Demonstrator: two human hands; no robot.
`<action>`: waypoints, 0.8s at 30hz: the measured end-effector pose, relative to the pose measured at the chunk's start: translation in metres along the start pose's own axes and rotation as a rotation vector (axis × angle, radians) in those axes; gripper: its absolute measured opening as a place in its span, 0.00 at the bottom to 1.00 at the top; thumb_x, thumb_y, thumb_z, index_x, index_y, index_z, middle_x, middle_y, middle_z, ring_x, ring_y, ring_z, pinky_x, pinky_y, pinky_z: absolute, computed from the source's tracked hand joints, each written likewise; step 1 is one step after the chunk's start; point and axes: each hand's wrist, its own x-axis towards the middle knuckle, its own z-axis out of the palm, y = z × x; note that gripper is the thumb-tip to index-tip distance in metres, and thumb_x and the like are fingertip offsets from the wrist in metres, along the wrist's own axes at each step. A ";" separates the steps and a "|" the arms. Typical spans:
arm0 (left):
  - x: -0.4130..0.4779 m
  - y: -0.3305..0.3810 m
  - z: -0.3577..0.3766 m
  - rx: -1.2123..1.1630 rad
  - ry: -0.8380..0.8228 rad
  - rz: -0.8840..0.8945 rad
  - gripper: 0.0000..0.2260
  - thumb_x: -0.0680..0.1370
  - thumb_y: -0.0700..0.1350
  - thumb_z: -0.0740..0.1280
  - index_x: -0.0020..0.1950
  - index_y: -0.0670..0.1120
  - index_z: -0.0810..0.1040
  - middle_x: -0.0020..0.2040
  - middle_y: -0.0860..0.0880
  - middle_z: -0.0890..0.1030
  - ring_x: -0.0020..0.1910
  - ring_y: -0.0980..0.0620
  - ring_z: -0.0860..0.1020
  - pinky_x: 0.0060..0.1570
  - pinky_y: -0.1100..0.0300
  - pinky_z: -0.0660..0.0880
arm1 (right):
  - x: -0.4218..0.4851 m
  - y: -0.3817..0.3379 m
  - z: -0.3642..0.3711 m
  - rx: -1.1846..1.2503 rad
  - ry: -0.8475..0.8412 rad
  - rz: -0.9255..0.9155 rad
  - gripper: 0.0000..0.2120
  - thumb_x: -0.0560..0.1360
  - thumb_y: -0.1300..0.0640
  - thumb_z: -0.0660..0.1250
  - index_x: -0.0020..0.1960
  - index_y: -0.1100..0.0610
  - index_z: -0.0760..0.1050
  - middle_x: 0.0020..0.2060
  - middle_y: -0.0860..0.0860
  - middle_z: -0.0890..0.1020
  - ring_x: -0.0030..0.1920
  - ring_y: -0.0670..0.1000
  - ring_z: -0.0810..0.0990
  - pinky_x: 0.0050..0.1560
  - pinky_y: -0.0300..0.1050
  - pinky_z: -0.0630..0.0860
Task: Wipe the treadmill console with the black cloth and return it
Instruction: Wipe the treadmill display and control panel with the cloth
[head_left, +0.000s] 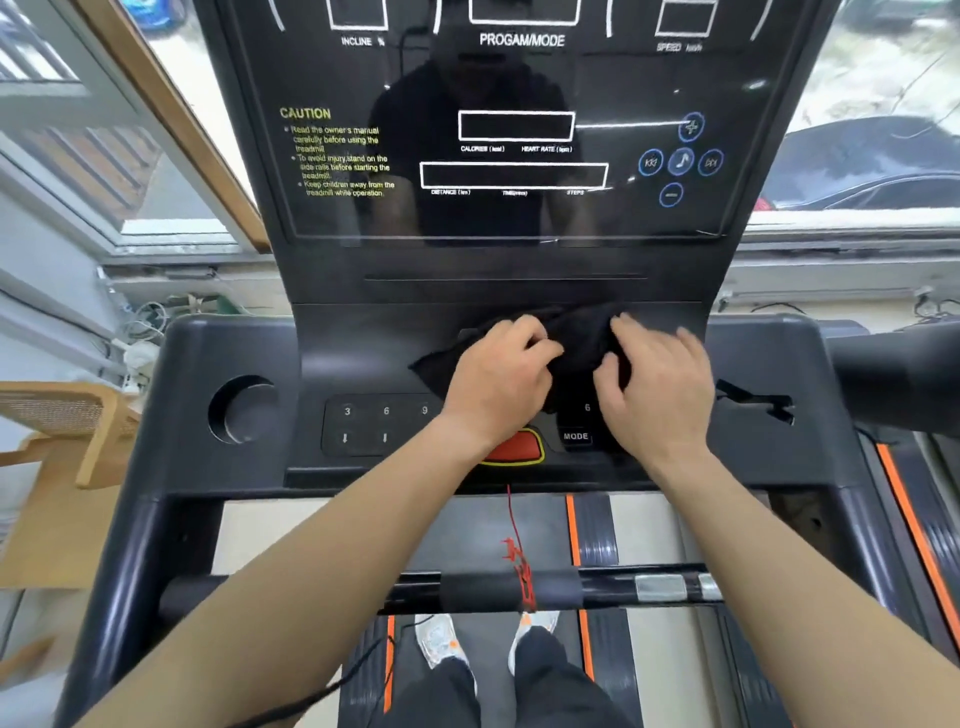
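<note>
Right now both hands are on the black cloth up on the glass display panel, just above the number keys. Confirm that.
Not quite. Both hands, left and right, are on the cloth, just above the number keys, but it lies on the lower console tray, below the display panel. The head view shows it.

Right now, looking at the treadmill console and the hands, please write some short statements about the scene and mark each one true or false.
1. Both the left hand and the right hand are on the black cloth. True.
2. The black cloth lies in the round cup holder. False: it lies on the middle of the console, above the keys.
3. The red stop button is partly hidden by the left wrist. True.
4. The display panel shows lit numbers. False: its windows are dark.
5. The MODE key is covered by the cloth. False: it is visible below the cloth.
</note>
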 end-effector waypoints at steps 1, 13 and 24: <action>-0.011 -0.006 -0.001 0.016 -0.016 -0.029 0.14 0.73 0.39 0.61 0.50 0.44 0.85 0.48 0.47 0.81 0.42 0.44 0.78 0.34 0.49 0.79 | -0.009 0.001 0.003 0.044 -0.039 -0.005 0.21 0.76 0.53 0.60 0.63 0.61 0.80 0.61 0.58 0.84 0.58 0.61 0.83 0.67 0.58 0.72; -0.067 -0.062 -0.063 0.130 -0.211 -0.506 0.09 0.78 0.52 0.65 0.47 0.49 0.82 0.45 0.52 0.80 0.45 0.48 0.79 0.41 0.57 0.70 | -0.067 -0.101 0.032 0.101 -0.603 -0.328 0.39 0.78 0.35 0.50 0.81 0.59 0.58 0.81 0.58 0.56 0.82 0.58 0.52 0.81 0.55 0.50; -0.014 0.057 0.028 -0.141 -0.423 -0.060 0.12 0.78 0.46 0.67 0.60 0.46 0.79 0.59 0.46 0.77 0.53 0.41 0.76 0.55 0.46 0.75 | -0.089 0.048 -0.009 -0.058 -0.532 0.146 0.37 0.79 0.38 0.44 0.81 0.60 0.59 0.81 0.59 0.57 0.81 0.61 0.56 0.78 0.60 0.56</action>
